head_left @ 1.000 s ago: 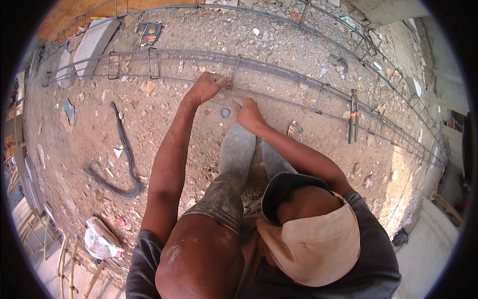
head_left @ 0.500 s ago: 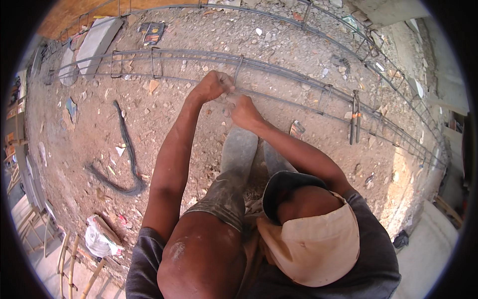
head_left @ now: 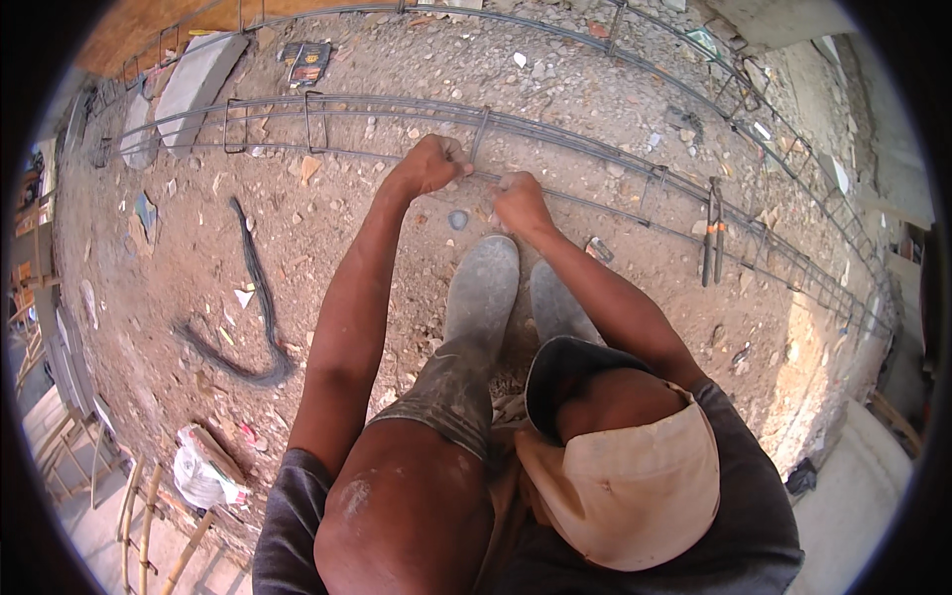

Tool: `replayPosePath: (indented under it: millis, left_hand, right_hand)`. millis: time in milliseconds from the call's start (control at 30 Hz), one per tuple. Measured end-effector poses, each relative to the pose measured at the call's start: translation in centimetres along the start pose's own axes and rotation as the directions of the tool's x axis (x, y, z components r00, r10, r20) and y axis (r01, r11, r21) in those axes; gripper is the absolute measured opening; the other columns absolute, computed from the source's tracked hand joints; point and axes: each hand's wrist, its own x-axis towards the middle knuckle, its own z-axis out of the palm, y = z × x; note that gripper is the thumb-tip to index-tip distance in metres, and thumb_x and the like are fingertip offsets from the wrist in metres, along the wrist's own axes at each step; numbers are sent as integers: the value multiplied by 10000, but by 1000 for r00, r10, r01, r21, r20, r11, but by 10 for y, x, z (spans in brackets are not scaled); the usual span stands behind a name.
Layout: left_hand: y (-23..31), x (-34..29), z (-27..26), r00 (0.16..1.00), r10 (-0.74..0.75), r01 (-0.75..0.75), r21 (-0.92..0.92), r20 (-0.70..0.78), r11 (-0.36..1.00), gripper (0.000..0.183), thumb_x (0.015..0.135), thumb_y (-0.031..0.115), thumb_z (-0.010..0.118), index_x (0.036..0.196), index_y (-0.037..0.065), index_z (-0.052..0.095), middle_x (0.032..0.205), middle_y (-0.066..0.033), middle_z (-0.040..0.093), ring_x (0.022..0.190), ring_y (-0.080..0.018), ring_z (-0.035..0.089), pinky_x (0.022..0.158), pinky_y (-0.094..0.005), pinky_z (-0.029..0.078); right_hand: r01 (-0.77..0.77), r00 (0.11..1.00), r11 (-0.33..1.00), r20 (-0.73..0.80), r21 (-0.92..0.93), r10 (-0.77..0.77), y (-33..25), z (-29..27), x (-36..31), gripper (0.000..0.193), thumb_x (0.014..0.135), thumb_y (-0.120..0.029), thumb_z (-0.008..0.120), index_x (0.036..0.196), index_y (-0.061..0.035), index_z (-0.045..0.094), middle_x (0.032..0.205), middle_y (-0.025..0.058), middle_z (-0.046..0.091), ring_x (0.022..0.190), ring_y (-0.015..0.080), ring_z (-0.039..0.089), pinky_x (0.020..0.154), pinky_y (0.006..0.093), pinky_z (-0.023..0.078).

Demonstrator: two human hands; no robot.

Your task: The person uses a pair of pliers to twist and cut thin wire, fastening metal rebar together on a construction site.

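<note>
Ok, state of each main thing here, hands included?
Long grey steel cage: ties fitted.
Left hand: curled at near bar, hold unclear.
Right hand: fingers bent near that bar, hold unclear.
Dark pliers, orange-banded handles: against the cage, unheld.
Dark thin wire bundle: bent, on dirt.
Grey rubber boots: dusty, on feet.
White plastic bag: crumpled.

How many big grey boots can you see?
2. The left boot is just below the right hand in the picture. The right boot is beside it, with its upper part hidden. I see no others, but something could be covering more.
</note>
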Motion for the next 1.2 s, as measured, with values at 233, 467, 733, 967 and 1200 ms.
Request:
replayPosePath:
  millis: [233,467,733,967,1200]
  left_hand:
    - [1,0,2,1000,14,-14,2,-25,1000,164,806,139,744,742,15,658,713,-70,672,681,-140,595,649,-313,469]
    - [-3,4,3,999,17,-17,11,-39,1000,168,773,155,749,745,13,664,682,-87,673,640,-174,616,614,-335,479]
    - [-8,6,3,999,44,-44,8,-28,999,173,766,156,753,731,13,662,696,-99,673,665,-191,623,634,-342,484]
    - [-4,5,2,999,32,-32,11,-10,999,157,802,123,740,729,18,649,699,-68,670,670,-142,598,650,-306,468]
    - [-3,3,2,998,48,-48,20,-37,999,183,779,163,754,762,7,660,723,-127,679,697,-213,638,665,-356,489]
  right_hand:
    - [346,937,807,137,-478,-321,-23,25,-26,170,787,-117,582,797,3,702,816,234,687,761,381,694,696,485,548]
    - [422,906,760,212,-495,-366,-35,23,-34,171,798,-66,538,804,6,694,835,236,692,775,376,699,696,470,555]
    - [337,927,701,90,-628,-365,-24,2,-37,152,786,-70,550,816,9,676,822,215,694,725,352,703,645,438,558]
    - [452,866,607,158,-654,-474,-15,17,-17,143,789,-79,549,818,4,662,752,182,690,678,319,704,579,407,552]
    - [500,851,608,220,-617,-477,-26,35,-17,137,777,-70,555,822,21,647,735,215,683,680,331,702,591,432,548]
